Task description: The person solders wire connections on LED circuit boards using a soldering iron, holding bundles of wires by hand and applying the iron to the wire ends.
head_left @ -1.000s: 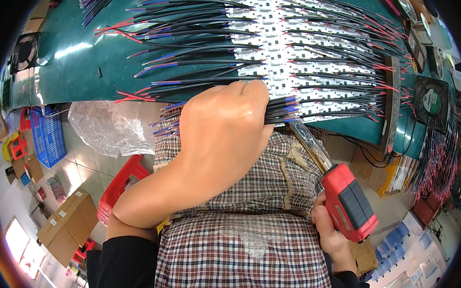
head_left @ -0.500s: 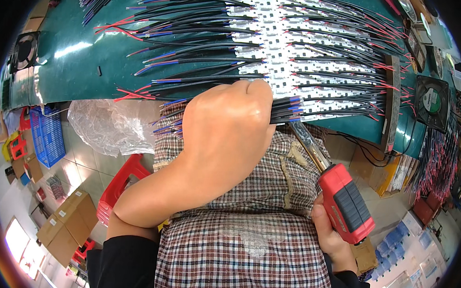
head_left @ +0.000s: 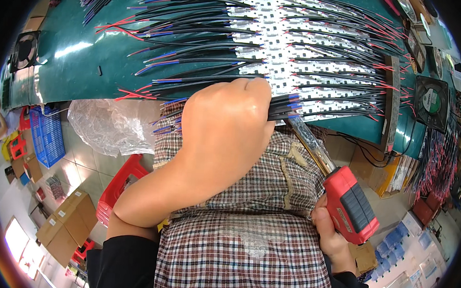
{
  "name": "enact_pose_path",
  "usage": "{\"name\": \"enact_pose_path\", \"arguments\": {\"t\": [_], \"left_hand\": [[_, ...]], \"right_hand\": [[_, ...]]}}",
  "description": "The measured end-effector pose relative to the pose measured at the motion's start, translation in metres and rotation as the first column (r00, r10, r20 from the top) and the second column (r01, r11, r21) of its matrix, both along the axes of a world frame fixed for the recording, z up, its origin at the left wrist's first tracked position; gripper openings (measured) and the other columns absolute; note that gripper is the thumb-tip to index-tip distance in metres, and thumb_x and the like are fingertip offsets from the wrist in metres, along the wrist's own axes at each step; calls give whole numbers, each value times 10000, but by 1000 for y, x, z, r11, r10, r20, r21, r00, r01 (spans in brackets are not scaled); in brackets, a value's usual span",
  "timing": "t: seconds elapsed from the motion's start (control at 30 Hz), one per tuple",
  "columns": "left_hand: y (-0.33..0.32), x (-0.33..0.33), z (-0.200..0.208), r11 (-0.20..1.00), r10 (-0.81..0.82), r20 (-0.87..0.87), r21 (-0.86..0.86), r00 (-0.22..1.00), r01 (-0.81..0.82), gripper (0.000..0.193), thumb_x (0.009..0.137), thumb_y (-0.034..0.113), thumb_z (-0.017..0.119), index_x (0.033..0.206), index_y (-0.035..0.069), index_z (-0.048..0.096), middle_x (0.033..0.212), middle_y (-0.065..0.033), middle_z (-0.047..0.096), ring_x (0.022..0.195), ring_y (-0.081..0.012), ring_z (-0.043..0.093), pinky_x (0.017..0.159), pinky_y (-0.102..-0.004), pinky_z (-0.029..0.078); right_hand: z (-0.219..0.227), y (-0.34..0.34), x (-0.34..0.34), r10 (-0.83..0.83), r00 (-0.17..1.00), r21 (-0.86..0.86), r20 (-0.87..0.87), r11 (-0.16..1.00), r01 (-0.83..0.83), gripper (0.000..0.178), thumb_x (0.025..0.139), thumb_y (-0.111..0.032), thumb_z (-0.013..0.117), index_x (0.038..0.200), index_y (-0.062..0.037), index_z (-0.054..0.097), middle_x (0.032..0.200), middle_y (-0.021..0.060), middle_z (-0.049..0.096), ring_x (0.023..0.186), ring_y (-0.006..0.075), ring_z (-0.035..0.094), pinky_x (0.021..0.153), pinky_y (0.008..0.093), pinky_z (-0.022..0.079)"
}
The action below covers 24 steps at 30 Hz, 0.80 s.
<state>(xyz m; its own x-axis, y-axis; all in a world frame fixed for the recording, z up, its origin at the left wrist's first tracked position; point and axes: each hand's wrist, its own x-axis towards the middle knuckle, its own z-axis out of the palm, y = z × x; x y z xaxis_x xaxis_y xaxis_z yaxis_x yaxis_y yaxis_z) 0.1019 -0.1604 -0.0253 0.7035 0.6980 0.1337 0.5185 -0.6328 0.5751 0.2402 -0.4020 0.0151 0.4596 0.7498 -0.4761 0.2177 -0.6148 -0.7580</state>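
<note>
My left hand (head_left: pixel 223 125) is closed around a bundle of black sheathed wires (head_left: pixel 284 106), over the near edge of the bench. The bundle's blue-tipped ends stick out to the right of my fist, and more coloured ends hang out on its left. In my right hand (head_left: pixel 330 233) is a red and black soldering gun (head_left: pixel 350 205), gripped from below. Its long metal shaft points up and left, with the tip right beside the bundle's blue ends; whether they touch I cannot tell. Beyond my fist lie rows of white circuit boards (head_left: pixel 275 42) with black wires fanning out on both sides.
A dark bar (head_left: pixel 391 103) lies across the right-hand wires on the green bench (head_left: pixel 62 78). Black fans stand at the right (head_left: pixel 431 104) and left (head_left: pixel 26 51). A clear plastic bag (head_left: pixel 114 127) hangs below the bench edge, near a red chair (head_left: pixel 118 187).
The soldering gun has shifted slightly down and to the right. My left hand and the wire bundle have edged a little to the left.
</note>
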Motion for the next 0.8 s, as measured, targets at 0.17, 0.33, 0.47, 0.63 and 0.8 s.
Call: {"name": "enact_pose_path", "arguments": {"t": [0.17, 0.33, 0.47, 0.63, 0.8], "left_hand": [[3, 1, 1, 999, 8, 10, -53, 1000, -8, 184, 708, 45, 782, 792, 13, 621, 702, -142, 633, 633, -337, 637, 577, -411, 487], [1, 1, 1, 999, 3, -2, -45, 1000, -3, 198, 699, 41, 790, 804, 14, 624, 706, -138, 633, 638, -336, 633, 582, -410, 485], [-3, 0, 2, 1000, -1, 11, -6, 1000, 1, 264, 660, 36, 825, 828, 20, 621, 717, -134, 630, 659, -339, 629, 596, -417, 479], [-4, 1, 1, 1000, -9, 25, 10, 1000, 8, 299, 641, 34, 838, 842, 27, 617, 724, -135, 631, 667, -342, 630, 600, -421, 478], [-4, 1, 1, 999, -19, 18, 27, 1000, 19, 305, 641, 42, 840, 843, 26, 612, 729, -138, 631, 671, -343, 632, 603, -422, 479]], "right_hand": [[0, 1, -3, -55, 999, 3, 0, 998, 55, 215, 847, -132, 752, 1013, -5, 704, 891, 123, 678, 743, 275, 664, 696, 379, 529], [-3, 0, 1, 76, 997, 35, 17, 996, -77, 195, 844, -115, 751, 1000, -9, 700, 881, 122, 656, 744, 257, 655, 657, 345, 516], [-2, 1, 1, 121, 991, 42, 60, 991, -123, 190, 839, -114, 753, 988, -10, 700, 852, 113, 641, 722, 250, 644, 626, 335, 504], [-3, -1, -1, 104, 990, 22, 92, 994, -106, 182, 840, -120, 751, 972, -6, 699, 842, 113, 647, 710, 257, 645, 639, 346, 508], [-5, -15, 6, 113, 991, 42, 73, 992, -116, 179, 843, -125, 752, 972, -13, 702, 885, 121, 677, 737, 272, 665, 675, 357, 525]]}}
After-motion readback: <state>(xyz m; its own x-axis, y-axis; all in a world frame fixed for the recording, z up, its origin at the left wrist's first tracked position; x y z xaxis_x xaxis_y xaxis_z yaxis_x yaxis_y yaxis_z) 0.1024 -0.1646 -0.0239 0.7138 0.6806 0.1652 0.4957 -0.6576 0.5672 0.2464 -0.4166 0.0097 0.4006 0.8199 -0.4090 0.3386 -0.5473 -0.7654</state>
